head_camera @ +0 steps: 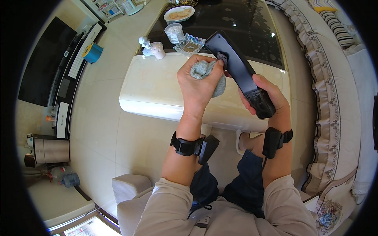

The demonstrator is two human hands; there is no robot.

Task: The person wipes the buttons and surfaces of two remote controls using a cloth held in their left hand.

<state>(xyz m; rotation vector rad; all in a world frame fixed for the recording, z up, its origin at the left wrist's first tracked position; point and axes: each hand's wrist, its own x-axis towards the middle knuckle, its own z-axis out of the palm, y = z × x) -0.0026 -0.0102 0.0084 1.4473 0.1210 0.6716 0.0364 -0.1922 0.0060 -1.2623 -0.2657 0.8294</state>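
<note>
My left hand (195, 88) grips a bunched grey-green knitted cloth (219, 88). A dark grey part of the cloth is pinched at my fingertips and rests against the flat face of a long black handheld device (233, 66). My right hand (274, 93) holds that device near its lower end, thumb on one side and fingers on the other. The device is tilted, its far end pointing up and to the left over the coffee table (156, 79). Clear wrap or tape seems to cover its lower part.
Beyond my hands stand a faceted glass dish (189, 45), a plastic tub (174, 33), small white figurines (153, 48) and a plate of food (179, 14). A frilled sofa (336, 79) lines the right; a television cabinet (63, 88) is left.
</note>
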